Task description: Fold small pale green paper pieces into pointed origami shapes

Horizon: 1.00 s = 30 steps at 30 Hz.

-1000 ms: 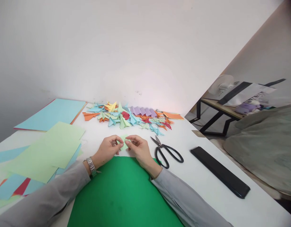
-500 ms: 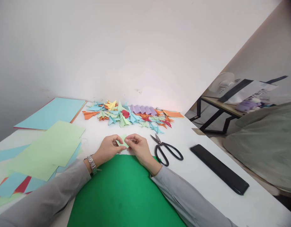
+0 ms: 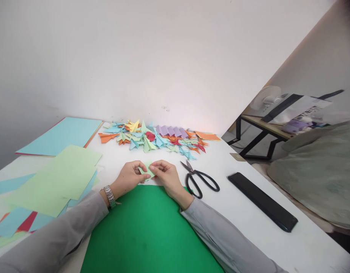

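A small piece of light green paper (image 3: 148,171) is held up between my two hands, just beyond the far edge of a green sheet (image 3: 152,231). My left hand (image 3: 129,176) pinches its left side between thumb and fingers. On the right side, my right hand (image 3: 167,175) grips it the same way. Fingers cover part of the paper, so its folds are hard to make out. Black-handled scissors (image 3: 196,178) lie just right of my right hand, blades slightly apart. Behind my hands, against the wall, is a heap of folded coloured paper shapes (image 3: 148,138).
Light green sheets (image 3: 58,178) overlap blue and red pieces at the left. Behind them sits a stack topped by a blue sheet (image 3: 63,134). A long black case (image 3: 263,201) lies at the right of the white table (image 3: 223,227). A fan (image 3: 266,99) stands beyond.
My hands keep hold of the light green paper in nearly the same spot, with only a slight shift of the fingers. The whole view has moved a little.
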Tool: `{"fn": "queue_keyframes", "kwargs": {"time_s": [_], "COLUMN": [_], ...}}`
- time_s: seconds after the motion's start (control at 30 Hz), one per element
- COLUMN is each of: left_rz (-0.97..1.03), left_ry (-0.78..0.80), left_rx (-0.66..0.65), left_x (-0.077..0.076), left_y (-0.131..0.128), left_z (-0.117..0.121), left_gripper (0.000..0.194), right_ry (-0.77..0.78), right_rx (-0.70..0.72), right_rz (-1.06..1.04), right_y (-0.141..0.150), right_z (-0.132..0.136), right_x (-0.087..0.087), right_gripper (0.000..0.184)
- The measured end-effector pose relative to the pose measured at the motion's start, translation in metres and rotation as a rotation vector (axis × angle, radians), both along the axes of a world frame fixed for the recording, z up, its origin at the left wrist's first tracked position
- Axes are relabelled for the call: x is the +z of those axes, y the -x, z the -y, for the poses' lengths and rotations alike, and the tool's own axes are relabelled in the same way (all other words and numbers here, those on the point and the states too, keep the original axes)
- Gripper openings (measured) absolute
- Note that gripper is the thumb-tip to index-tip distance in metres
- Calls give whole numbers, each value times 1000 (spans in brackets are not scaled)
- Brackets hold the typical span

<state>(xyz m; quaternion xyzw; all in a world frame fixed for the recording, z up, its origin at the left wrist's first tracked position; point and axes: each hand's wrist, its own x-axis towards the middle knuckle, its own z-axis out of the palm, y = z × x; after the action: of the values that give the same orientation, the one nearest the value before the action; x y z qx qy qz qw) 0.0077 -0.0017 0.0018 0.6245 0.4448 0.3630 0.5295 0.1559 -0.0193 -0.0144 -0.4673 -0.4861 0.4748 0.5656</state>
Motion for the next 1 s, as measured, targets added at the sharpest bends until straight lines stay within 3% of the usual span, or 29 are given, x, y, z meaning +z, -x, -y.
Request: {"fn": "queue_keyframes", "kwargs": {"time_s": [0.33,0.5,0.8,1.0], "left_rz": [1,-31,36,9], "left_ry": [8,-12,50,30], "left_rx": [-21,-28,-93,-105], "left_x": [-1,-1,-2,-1], "left_y": [0,-1,-3,0], "left_z": [-1,-1,1,1], "left_gripper": [25,23,27,30], "right_ry": [-26,14,-82,-37], "right_rx": [58,49,-39,-12], "right_rz": [-26,-43,-12,-30], "right_y": [-2,-1,-1,-1], "right_z": [-1,0,-2,-1], "right_x": [-1,1,0,1], "right_gripper": [24,21,21,36]}}
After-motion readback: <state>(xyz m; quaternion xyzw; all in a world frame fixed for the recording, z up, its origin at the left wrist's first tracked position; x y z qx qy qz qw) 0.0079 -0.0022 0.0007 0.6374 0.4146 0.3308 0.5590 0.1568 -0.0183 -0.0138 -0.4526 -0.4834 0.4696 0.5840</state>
